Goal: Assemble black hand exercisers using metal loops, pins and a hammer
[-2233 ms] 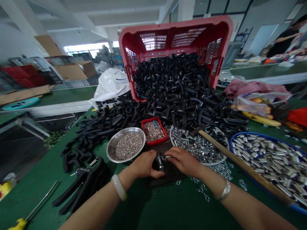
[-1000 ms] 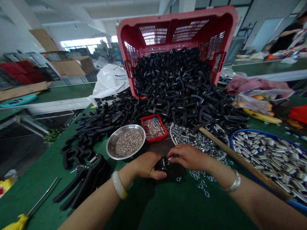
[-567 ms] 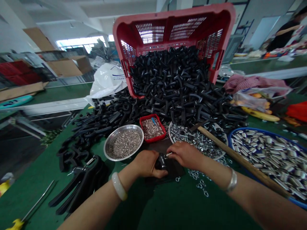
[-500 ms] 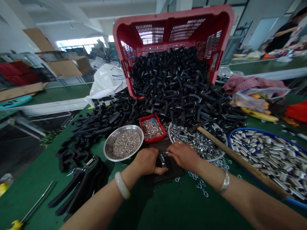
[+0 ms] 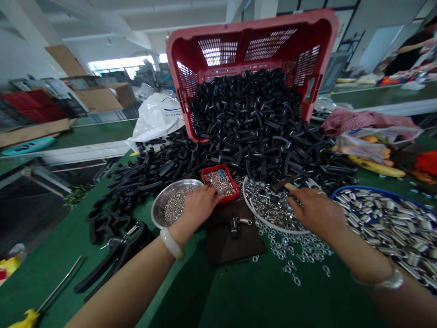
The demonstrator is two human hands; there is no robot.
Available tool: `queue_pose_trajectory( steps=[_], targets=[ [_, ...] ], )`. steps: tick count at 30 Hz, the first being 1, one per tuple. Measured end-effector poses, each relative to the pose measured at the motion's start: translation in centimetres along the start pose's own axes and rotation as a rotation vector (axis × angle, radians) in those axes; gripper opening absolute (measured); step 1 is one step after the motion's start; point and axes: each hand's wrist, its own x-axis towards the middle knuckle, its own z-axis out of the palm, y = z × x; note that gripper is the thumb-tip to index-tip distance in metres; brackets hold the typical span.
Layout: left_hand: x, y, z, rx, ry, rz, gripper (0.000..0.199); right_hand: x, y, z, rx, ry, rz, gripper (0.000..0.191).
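Note:
My left hand (image 5: 200, 202) is at the near left edge of the small red tray (image 5: 233, 197) of metal pins; its fingertips are close together and what they hold, if anything, is too small to tell. My right hand (image 5: 316, 210) lies over the right side of the white dish (image 5: 246, 200) of metal parts, beside the hammer's wooden handle (image 5: 290, 187), its fingers bent; whether it grips the handle is unclear. Between the hands, a black part (image 5: 234, 228) with a spring (image 5: 244, 221) sticking out to its right lies on the dark pad (image 5: 235, 250).
A red crate (image 5: 252, 27) spills black parts across the table. A steel bowl (image 5: 157, 214) of small pieces stands left, a blue-rimmed tray (image 5: 334, 193) of metal sleeves right. Metal eyelets (image 5: 290, 264) lie scattered. A screwdriver (image 5: 58, 287) is at lower left.
My left hand has moved from the black part up to the red tray. My right hand has let go of the spring and moved right to the hammer. The part now lies on the pad.

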Motion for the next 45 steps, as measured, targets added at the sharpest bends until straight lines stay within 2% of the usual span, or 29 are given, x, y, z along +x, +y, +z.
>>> queue_pose_trajectory(
  steps=[2,4,7,12,15,19,22,24,26,29,33,37,40,43,45],
  targets=[
    [3.0,-0.6,0.0,0.046,-0.111,-0.019,0.033,-0.2,3.6,0.1,-0.084,-0.136,0.073,0.034],
    [5.5,-0.8,0.4,0.031,-0.171,0.017,0.03,-0.8,6.3,0.6,-0.092,-0.271,0.131,0.036],
    [7.3,-0.5,1.2,-0.012,-0.2,0.05,0.024,-2.2,8.1,1.6,0.005,-0.284,0.111,0.041],
    [6.8,-0.6,1.7,-0.05,-0.168,-0.024,0.024,-3.2,8.2,2.9,0.15,-0.216,0.119,0.042],
    [6.4,-1.3,1.1,-0.064,-0.128,-0.087,0.029,-2.8,8.6,3.0,0.263,-0.235,0.155,0.037],
    [5.7,-1.7,-0.4,-0.122,-0.077,-0.158,0.032,-2.4,9.3,2.0,0.443,-0.266,0.251,0.032],
    [4.0,-1.2,-0.9,-0.258,-0.099,-0.101,0.03,-3.2,8.8,1.0,0.547,-0.121,0.354,0.03],
    [2.5,-0.4,-0.7,-0.338,-0.16,0.045,0.026,-3.9,7.7,0.3,0.677,-0.004,0.423,0.033],
    [0.9,0.6,-0.3,-0.356,-0.202,0.165,0.024,-4.6,6.3,-0.3,0.843,0.06,0.496,0.036],
    [-0.6,1.8,0.3,-0.296,-0.184,0.196,0.025,-5.0,4.4,-1.1,1.032,0.101,0.618,0.041],
    [-0.9,2.8,0.2,-0.164,-0.168,0.202,0.024,-5.5,3.7,-1.2,1.094,0.101,0.681,0.042],
    [-0.7,3.7,-0.3,-0.032,-0.094,0.369,0.021,-6.5,3.4,-0.9,1.097,0.109,0.686,0.041],
    [-0.9,4.1,-0.1,-0.01,-0.067,0.458,0.02,-7.0,2.5,-1.3,1.153,0.092,0.61,0.042],
    [-1.7,3.5,0.5,-0.116,-0.045,0.444,0.024,-7.2,1.5,-2.1,1.14,-0.094,0.383,0.04],
    [-2.5,2.6,0.9,-0.206,-0.034,0.443,0.032,-7.5,0.8,-2.4,1.0,-0.177,0.235,0.04]
  ],
)
